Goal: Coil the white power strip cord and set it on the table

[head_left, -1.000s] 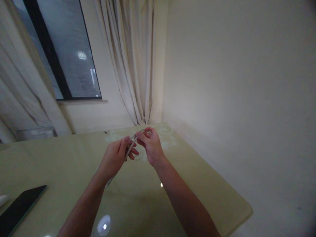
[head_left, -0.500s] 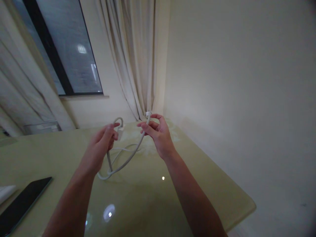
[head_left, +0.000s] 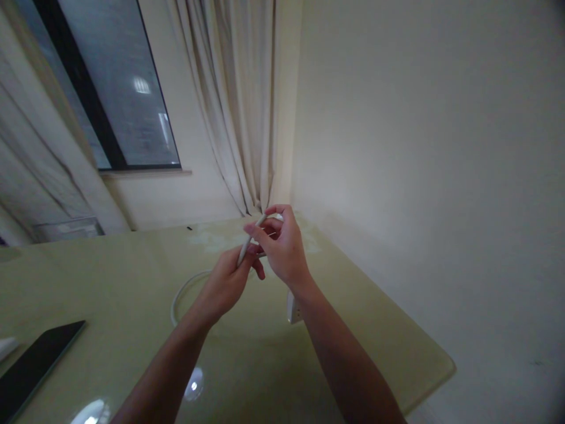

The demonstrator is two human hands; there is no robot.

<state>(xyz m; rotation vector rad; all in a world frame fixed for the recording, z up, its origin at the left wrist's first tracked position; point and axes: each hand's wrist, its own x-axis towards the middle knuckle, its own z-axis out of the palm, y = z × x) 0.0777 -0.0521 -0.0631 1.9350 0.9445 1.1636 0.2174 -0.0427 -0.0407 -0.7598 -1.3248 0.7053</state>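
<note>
A light grey cable (head_left: 243, 249) runs between my two hands, which have come together over the middle of the table. My left hand (head_left: 229, 280) is closed on the cable from below, and some of its fingers are hidden behind the other hand. My right hand (head_left: 286, 247) pinches the cable a little higher, thumb against fingers. A loop of the cable curves out to the left behind my left wrist. Partly covered by my right forearm, a white block with small holes, like a power strip end (head_left: 293, 308), shows.
The glossy yellow-green table (head_left: 353, 341) meets a plain wall (head_left: 419, 176) on the right. A flat black device (head_left: 37, 368) lies at the left, with a white object (head_left: 6, 347) beside it. Curtains (head_left: 251, 118) and a window (head_left: 110, 82) stand behind the table.
My left hand has moved right, up against my right hand, bringing its part of the cable along. The white block has come into view beside my right forearm.
</note>
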